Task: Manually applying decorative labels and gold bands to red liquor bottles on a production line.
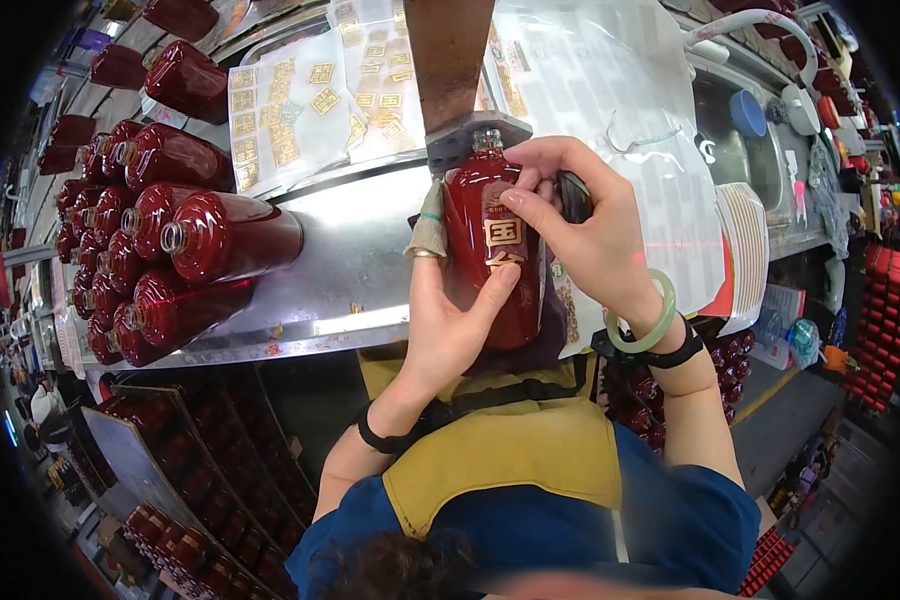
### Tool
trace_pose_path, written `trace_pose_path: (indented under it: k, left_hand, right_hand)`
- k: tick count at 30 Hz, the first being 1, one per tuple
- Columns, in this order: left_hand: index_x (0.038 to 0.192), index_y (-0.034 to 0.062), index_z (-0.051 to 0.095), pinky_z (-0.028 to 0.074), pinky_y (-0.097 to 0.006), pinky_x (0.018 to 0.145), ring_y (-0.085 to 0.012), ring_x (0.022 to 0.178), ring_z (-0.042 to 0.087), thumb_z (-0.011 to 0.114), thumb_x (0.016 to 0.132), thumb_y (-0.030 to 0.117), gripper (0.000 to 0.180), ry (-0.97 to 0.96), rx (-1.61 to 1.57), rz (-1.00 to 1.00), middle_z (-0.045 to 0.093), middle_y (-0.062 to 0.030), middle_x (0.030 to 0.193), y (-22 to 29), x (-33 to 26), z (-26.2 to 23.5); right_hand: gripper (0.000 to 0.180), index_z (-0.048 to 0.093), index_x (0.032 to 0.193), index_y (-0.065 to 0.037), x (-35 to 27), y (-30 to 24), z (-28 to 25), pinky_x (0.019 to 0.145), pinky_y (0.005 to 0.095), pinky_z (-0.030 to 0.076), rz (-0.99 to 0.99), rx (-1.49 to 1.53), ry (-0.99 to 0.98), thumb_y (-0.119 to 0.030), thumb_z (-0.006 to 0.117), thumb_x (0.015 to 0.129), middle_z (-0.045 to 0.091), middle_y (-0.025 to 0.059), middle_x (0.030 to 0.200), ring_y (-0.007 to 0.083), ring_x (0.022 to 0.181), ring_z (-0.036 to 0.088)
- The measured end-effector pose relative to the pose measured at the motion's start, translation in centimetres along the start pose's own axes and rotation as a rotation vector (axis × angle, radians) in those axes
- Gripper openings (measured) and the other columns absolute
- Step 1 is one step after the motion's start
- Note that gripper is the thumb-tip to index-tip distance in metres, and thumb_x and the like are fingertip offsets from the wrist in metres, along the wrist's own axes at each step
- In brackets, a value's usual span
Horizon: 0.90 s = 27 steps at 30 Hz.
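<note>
A dark red glass bottle (467, 215) lies in front of me, its clear threaded neck pointing away. Gold raised characters (504, 233) run down its face. My left hand (442, 332) grips the bottle's left side and lower face, thumb lying by the lowest character; a beige cloth cover (430, 222) is on a finger. My right hand (602, 232) is curled at the bottle's upper right, its thumb and a fingertip at the face above the characters. Tucked in its curled fingers is a dark rounded object (574, 197), whose kind I cannot make out.
Similar red bottles (232, 237) lie stacked at the left of the metal bench (340, 275). Backing sheets with gold stickers (322, 85) spread behind. A brown metal post (448, 60) stands beyond the neck. At right are a paper stack (742, 255) and a blue cup (747, 113).
</note>
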<state>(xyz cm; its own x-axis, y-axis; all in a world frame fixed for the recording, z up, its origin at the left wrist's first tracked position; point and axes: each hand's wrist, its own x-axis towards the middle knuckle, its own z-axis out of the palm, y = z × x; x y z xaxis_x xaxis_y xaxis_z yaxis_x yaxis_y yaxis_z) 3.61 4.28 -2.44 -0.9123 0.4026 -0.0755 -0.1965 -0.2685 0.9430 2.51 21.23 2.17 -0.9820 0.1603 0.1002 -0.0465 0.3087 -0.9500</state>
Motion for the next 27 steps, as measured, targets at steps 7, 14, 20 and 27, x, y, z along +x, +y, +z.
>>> trace_pose_path:
  k: [7, 14, 20, 27]
  left_hand:
    - [0.156, -0.0024, 0.024, 0.040, -0.039, 0.112, -0.0238, 0.133, 0.049, 0.071, 0.093, 0.006, 0.079, 0.028, 0.080, 0.042, 0.046, -0.0168, 0.147, -0.2, -0.2, 0.2]
    - [0.156, -0.0038, 0.025, 0.041, -0.038, 0.111, -0.0238, 0.130, 0.052, 0.071, 0.093, 0.006, 0.078, 0.051, 0.108, 0.043, 0.049, -0.0167, 0.143, -0.3, -0.3, 0.2]
    - [0.156, -0.0040, 0.025, 0.041, -0.038, 0.111, -0.0236, 0.130, 0.051, 0.070, 0.093, 0.004, 0.078, 0.048, 0.063, 0.021, 0.049, -0.0168, 0.143, 0.1, -0.3, 0.5]
    - [0.156, -0.0049, 0.024, 0.041, -0.038, 0.110, -0.0235, 0.128, 0.052, 0.069, 0.094, 0.004, 0.078, 0.047, 0.115, 0.061, 0.049, -0.0172, 0.142, -0.2, -0.3, 0.4]
  right_hand:
    - [0.023, 0.069, 0.110, -0.002, 1.0, 0.0, -0.2, 0.069, 0.0232, 0.046, 0.053, -0.013, 0.051, -0.003, 0.073, 0.088, 0.062, -0.0010, 0.083, 0.0068, 0.075, 0.054]
    - [0.015, 0.072, 0.106, -0.002, 1.1, 0.5, -0.4, 0.069, 0.0211, 0.042, 0.164, 0.128, -0.025, -0.011, 0.070, 0.094, 0.056, -0.0044, 0.079, 0.0045, 0.075, 0.048]
    - [0.022, 0.072, 0.106, -0.003, 1.2, 0.8, -0.5, 0.065, 0.0203, 0.038, 0.233, 0.082, -0.075, -0.016, 0.077, 0.089, 0.050, -0.0063, 0.080, 0.0033, 0.071, 0.042]
    - [0.029, 0.061, 0.125, -0.002, 1.7, 0.8, -2.2, 0.078, 0.0231, 0.048, 0.120, 0.253, 0.040, -0.006, 0.062, 0.096, 0.059, 0.0008, 0.100, 0.0080, 0.086, 0.056]
